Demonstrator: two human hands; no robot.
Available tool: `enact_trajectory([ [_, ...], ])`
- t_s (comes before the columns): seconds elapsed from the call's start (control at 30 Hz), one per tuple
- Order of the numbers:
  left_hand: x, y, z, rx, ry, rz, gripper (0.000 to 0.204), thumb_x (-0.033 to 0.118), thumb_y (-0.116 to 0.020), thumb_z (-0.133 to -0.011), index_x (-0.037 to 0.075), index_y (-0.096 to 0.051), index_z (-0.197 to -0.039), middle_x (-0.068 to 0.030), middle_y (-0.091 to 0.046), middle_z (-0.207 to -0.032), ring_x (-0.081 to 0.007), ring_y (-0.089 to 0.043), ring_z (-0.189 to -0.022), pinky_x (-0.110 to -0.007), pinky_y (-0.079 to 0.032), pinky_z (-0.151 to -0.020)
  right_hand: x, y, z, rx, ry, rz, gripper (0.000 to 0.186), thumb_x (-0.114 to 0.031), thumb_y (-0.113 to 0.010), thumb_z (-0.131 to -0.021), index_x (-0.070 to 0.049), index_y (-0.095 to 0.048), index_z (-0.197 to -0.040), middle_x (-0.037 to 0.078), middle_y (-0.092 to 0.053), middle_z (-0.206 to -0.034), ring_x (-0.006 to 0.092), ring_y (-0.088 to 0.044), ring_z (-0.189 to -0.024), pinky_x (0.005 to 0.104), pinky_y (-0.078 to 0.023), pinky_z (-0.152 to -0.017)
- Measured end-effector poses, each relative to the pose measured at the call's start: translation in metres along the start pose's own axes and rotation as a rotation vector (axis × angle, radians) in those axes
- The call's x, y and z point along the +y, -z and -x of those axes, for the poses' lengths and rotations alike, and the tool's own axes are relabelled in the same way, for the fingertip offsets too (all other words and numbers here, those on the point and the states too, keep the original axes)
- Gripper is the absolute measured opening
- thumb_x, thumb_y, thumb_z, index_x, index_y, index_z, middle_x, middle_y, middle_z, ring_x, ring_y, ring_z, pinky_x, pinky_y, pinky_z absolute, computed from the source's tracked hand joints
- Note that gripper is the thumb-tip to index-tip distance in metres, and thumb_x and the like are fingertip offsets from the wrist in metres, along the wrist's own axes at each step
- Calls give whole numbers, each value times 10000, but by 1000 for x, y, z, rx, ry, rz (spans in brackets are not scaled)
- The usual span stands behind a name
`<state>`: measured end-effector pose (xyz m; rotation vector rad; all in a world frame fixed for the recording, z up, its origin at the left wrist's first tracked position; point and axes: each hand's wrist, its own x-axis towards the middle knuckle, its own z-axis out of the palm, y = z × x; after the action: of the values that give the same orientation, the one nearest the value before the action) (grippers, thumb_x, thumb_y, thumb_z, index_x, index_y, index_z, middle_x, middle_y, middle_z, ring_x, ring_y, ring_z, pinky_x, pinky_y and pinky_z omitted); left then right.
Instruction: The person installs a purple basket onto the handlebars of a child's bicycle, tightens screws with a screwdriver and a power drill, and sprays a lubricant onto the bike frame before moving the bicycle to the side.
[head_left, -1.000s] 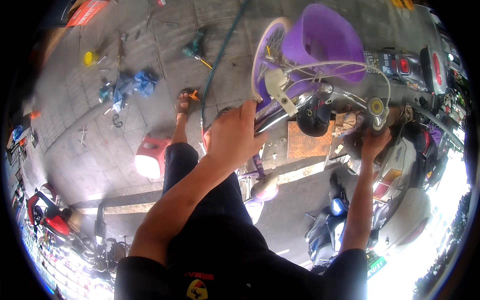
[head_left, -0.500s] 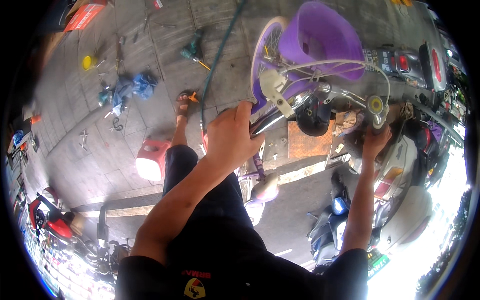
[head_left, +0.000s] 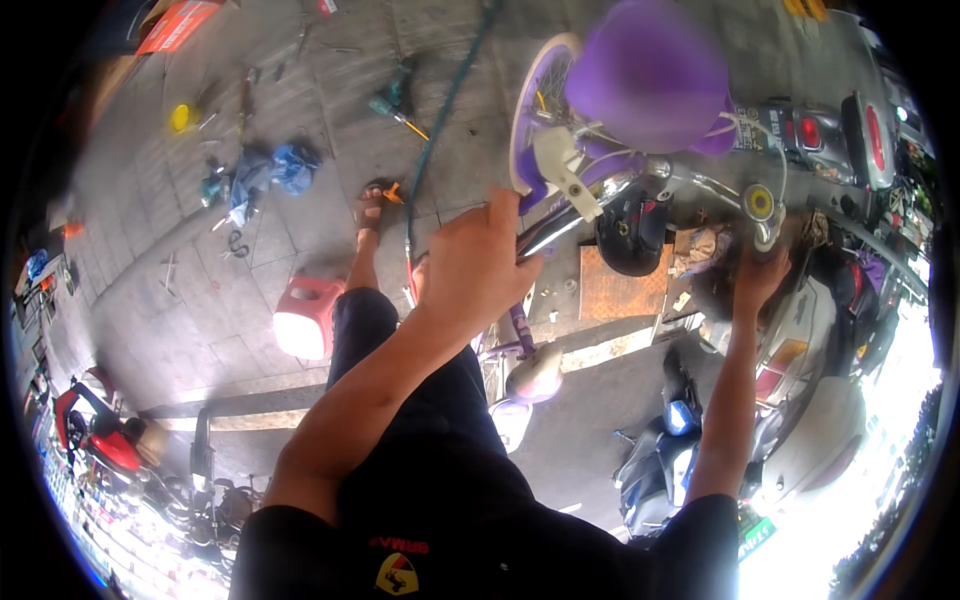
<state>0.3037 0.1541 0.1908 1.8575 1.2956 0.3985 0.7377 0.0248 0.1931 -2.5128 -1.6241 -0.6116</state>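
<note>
A small bicycle with a purple frame and a chrome handlebar point(head_left: 715, 188) is in front of me. My left hand point(head_left: 478, 255) is wrapped round the left end of the handlebar, its forefinger stretched beside the white brake lever housing point(head_left: 563, 168); the grip under it is mostly hidden. At the right end, my right hand point(head_left: 762, 275) closes on the dark right grip, just below a round bell with a yellow centre point(head_left: 760, 203). The purple basket point(head_left: 650, 75) at the front is blurred and covers part of the cables. The black saddle point(head_left: 632, 232) shows beyond the bar.
A pink stool point(head_left: 305, 318) stands left of my leg. A green hose point(head_left: 440, 130), a power drill point(head_left: 392, 95), blue cloth point(head_left: 292, 170) and a yellow cup point(head_left: 180, 118) lie on the paving. Parked scooters point(head_left: 810, 345) line the right, beside a rusty plate point(head_left: 620, 285).
The basket has tilted, so its open inside no longer shows and it hides the cables. The handlebar and both hands have shifted slightly right in view.
</note>
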Motion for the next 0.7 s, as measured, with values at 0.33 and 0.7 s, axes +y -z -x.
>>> enact_trajectory([
  [0.33, 3, 7, -12, -179, 83, -40, 467, 282, -735, -688, 63, -562, -1061, -110, -648, -828, -337, -630, -782, -455, -486, -714, 50, -27, 4, -22, 126, 136, 527, -334, -760, -705, 16, -571, -1052, 190, -599, -971, 418, -542, -944, 488, -411, -855],
  [0.7, 9, 15, -27, -134, -6, -72, 503, 325, -704, -709, -7, -510, -1032, -212, -658, -812, -401, -651, -777, -479, -507, -727, 31, -19, 9, -10, -51, 163, 767, -590, -750, -681, -64, -551, -1202, 193, -576, -1160, 416, -527, -1097, 510, -436, -898],
])
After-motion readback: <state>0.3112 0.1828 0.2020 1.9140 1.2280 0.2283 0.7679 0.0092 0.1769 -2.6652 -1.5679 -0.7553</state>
